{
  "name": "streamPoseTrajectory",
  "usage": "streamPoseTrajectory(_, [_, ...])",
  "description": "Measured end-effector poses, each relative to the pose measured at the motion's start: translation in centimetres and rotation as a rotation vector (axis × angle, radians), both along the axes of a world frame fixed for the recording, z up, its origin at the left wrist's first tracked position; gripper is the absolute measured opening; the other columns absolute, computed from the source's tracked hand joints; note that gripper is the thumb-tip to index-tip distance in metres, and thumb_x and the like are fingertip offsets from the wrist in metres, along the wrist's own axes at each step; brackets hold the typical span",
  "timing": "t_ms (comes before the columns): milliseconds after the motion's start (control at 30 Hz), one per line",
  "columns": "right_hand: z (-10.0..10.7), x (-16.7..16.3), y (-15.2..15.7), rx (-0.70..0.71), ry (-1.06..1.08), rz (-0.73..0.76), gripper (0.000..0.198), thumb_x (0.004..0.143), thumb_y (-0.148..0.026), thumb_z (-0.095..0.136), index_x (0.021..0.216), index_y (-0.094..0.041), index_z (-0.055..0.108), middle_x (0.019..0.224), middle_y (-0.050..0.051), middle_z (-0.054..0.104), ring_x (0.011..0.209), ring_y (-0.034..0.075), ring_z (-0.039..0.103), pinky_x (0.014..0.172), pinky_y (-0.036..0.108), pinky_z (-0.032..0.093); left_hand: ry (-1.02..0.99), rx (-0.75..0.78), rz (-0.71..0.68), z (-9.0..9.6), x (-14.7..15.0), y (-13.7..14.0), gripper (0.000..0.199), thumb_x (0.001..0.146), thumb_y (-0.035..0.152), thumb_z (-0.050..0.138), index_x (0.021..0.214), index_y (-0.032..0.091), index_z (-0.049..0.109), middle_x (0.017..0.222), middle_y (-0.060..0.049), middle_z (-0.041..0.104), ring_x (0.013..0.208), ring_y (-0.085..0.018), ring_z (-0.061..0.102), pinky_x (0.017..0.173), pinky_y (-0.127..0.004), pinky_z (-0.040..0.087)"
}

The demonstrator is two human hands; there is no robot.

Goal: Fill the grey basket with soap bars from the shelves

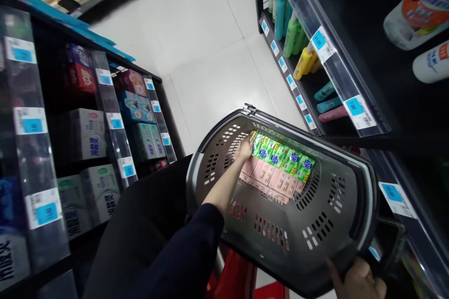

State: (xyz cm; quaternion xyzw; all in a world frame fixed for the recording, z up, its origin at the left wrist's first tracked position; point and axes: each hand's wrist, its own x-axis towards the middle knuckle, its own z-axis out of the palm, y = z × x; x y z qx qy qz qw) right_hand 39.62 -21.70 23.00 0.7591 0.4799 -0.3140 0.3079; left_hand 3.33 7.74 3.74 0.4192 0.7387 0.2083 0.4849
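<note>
A dark grey shopping basket [277,229] with slotted walls hangs tilted in front of me. On its floor lie a row of green soap packs [277,156] with blue labels and, alongside, a row of pale pink boxes [268,178]. My left hand [246,147] reaches down inside, its fingers closed at the left end of the green row; the fingertips are partly hidden. At the basket's lower right corner my right hand [363,280] grips the rim, thumb on the inner side.
Shelves of boxed goods [93,133] with price tags stand close on the left. Bottles [294,35] and tubes fill the shelves on the right, near the basket's edge. Pale floor tiles [210,56] run between them. Something red [235,275] is below the basket.
</note>
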Motion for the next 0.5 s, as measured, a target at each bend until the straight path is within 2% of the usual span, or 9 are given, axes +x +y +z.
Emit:
streamPoseTrajectory(167, [0.8, -0.6, 0.7, 0.013, 0.058, 0.042, 0.055, 0.088, -0.061, 0.042, 0.108, -0.012, 0.058, 0.098, 0.024, 0.068, 0.097, 0.038, 0.068, 0.099, 0.061, 0.041, 0.099, 0.018, -0.042, 0.1, 0.6, 0.5, 0.044, 0.101, 0.037, 0.036, 0.126, 0.011, 0.061, 0.134, -0.018, 0.060, 0.127, -0.029, 0.053, 0.111, -0.039, 0.039])
streamPoseTrajectory(333, [0.7, -0.2, 0.6, -0.022, 0.043, 0.005, 0.053, 0.088, -0.061, 0.044, 0.108, -0.013, 0.057, 0.104, 0.025, 0.068, 0.100, 0.038, 0.066, 0.101, 0.057, 0.040, 0.180, -0.002, -0.087, -0.2, 1.0, 0.6, 0.043, 0.102, 0.037, 0.032, 0.125, 0.014, 0.061, 0.133, -0.017, 0.060, 0.124, -0.027, 0.055, 0.110, -0.035, 0.039])
streamPoseTrajectory(500, [1.2, -1.3, 1.1, -0.001, -0.001, 0.004, 0.054, 0.091, -0.056, 0.042, 0.113, -0.007, 0.052, 0.101, 0.025, 0.068, 0.105, 0.038, 0.066, 0.106, 0.054, 0.035, 0.315, -0.150, -0.119, 0.5, 0.9, 0.8, 0.050, 0.099, 0.043, 0.036, 0.130, 0.007, 0.053, 0.136, -0.028, 0.053, 0.133, -0.039, 0.044, 0.114, -0.051, 0.030])
